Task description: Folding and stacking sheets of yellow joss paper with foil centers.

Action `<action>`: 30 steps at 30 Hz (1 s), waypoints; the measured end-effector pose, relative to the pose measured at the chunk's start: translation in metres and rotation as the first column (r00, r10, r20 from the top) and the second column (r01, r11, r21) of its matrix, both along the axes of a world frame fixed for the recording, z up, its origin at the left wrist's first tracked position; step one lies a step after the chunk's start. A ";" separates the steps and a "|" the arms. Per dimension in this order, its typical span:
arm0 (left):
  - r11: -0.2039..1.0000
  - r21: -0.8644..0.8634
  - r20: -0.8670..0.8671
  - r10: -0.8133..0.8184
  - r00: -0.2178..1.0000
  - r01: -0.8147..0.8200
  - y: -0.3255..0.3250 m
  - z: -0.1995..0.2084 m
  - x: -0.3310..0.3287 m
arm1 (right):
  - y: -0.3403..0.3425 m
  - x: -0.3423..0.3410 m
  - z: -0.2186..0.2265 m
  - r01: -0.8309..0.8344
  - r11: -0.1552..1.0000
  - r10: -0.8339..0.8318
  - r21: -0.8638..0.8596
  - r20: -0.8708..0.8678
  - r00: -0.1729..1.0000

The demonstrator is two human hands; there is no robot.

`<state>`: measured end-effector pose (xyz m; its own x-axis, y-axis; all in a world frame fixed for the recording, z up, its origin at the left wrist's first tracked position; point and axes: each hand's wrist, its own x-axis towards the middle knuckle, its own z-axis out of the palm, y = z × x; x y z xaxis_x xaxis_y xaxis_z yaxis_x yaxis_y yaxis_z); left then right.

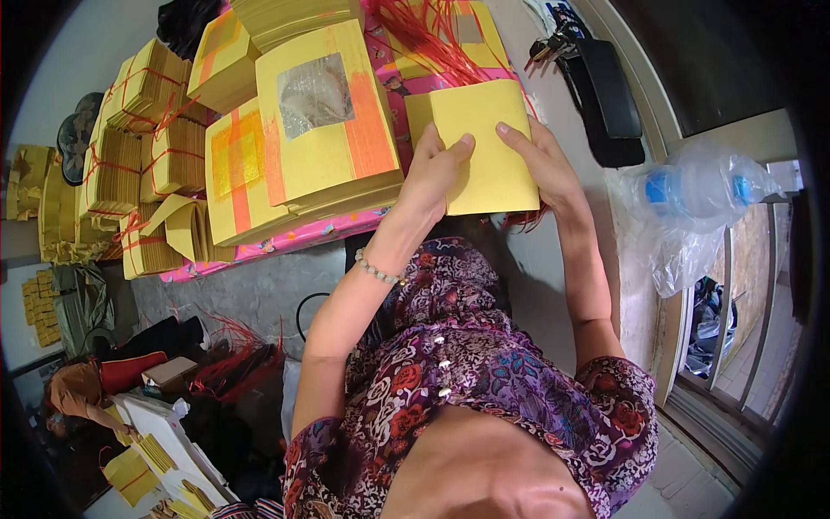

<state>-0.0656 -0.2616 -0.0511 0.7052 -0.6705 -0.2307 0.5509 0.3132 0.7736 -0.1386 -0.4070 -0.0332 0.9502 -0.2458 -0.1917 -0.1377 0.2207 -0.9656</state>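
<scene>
Both my hands grip a folded wad of yellow paper (491, 182) at the table's near right end. My left hand (437, 164) holds its left side with the thumb on top. My right hand (545, 160) clasps the right edge, its thumb on the upper face and its other fingers partly hidden. Just left stands a tall stack of yellow paper (324, 164) with orange bands and a silvery square on top. Beyond the wad lies a bundle of red strings (437, 43), over more yellow paper (486, 35).
Red-tied paper bundles (177, 156) crowd the left of the pink-covered table (337, 227). Keys (549, 48) and a black case (609, 86) lie on the right ledge, near bagged plastic bottles (692, 190). At lower left, another person (82, 389) is by a white table (160, 424).
</scene>
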 end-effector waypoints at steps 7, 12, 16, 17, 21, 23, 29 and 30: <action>0.995 0.025 0.127 0.089 0.988 -0.092 0.000 -0.004 -0.012 | 0.003 -0.004 -0.014 0.082 0.996 -0.081 -0.025 0.067 0.995; 0.982 0.053 0.414 0.143 0.899 -0.180 0.008 0.001 -0.028 | 0.013 -0.021 -0.011 0.109 0.982 -0.077 -0.157 0.202 0.976; 0.982 0.039 0.490 0.140 0.860 -0.182 0.010 -0.002 -0.034 | 0.015 -0.029 -0.013 0.104 0.978 -0.062 -0.183 0.224 0.973; 0.983 0.036 0.492 0.142 0.859 -0.183 0.010 -0.003 -0.036 | 0.015 -0.030 -0.012 0.107 0.979 -0.064 -0.172 0.238 0.969; 0.978 -0.021 0.516 0.186 0.836 -0.206 0.011 -0.002 -0.040 | 0.013 -0.032 -0.011 0.079 0.981 -0.031 -0.179 0.258 0.966; 0.975 -0.028 0.528 0.201 0.825 -0.220 0.011 -0.001 -0.042 | 0.014 -0.031 -0.010 0.106 0.971 -0.040 -0.216 0.291 0.956; 0.977 -0.008 0.451 0.192 0.872 -0.212 0.015 -0.005 -0.042 | 0.014 -0.018 -0.008 0.173 0.975 -0.137 -0.143 0.230 0.964; 0.979 0.003 0.435 0.183 0.882 -0.204 0.015 -0.009 -0.041 | 0.015 -0.016 -0.008 0.172 0.975 -0.138 -0.142 0.221 0.965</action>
